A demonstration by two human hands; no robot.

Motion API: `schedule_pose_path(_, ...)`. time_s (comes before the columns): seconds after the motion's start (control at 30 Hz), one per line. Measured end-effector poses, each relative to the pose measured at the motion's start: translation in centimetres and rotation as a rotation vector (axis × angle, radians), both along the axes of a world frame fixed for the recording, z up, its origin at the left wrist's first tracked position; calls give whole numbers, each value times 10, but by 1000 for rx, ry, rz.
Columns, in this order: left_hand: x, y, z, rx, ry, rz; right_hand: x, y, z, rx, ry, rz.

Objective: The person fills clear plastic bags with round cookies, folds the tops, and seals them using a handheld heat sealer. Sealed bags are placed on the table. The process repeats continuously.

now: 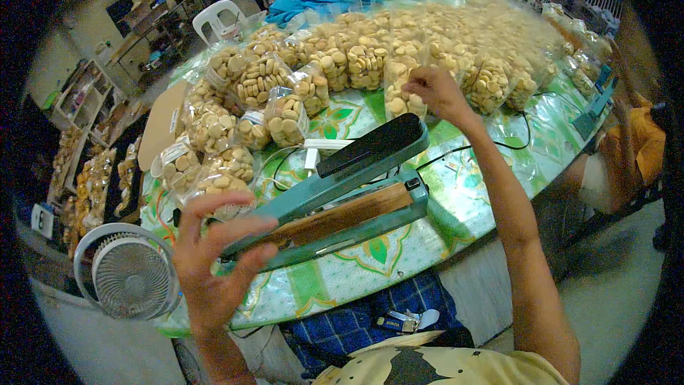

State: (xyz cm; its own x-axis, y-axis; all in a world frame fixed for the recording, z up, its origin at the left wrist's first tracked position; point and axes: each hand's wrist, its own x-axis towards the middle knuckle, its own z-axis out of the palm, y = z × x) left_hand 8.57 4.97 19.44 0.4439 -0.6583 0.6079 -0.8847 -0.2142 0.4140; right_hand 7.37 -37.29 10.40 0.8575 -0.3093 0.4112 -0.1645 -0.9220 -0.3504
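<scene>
Green-and-white patterned desk (467, 180). Heaped clear plastic bags of round tan biscuits (265, 84), 9 to 2 o'clock. Long teal sealer (349, 214), centre, black-topped arm raised. Left hand (214, 260), 8 o'clock: fingers spread at sealer's left end, contact unclear. Right hand (440, 94), 1 o'clock: fingers curled at one upright biscuit bag (396, 93); cannot tell whether gripping.

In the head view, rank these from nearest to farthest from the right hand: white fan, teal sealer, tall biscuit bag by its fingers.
From the right hand:
1. Tall biscuit bag: just left, at its fingers.
2. Teal sealer: lower left, toward the wearer.
3. White fan: far left, beyond the sealer.
</scene>
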Motion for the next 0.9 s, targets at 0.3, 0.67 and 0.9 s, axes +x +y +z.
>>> schedule_pose_path(0.3,-39,-7,-113,-106,664,-232,-126,8,152,254,-278,203)
schedule_pose_path(0.67,-96,-113,-146,-373,1051,-748,-173,129,156,153,-198,487)
schedule_pose_path(0.9,-94,-97,-114,-435,836,-291,-155,152,54,815,-696,237)
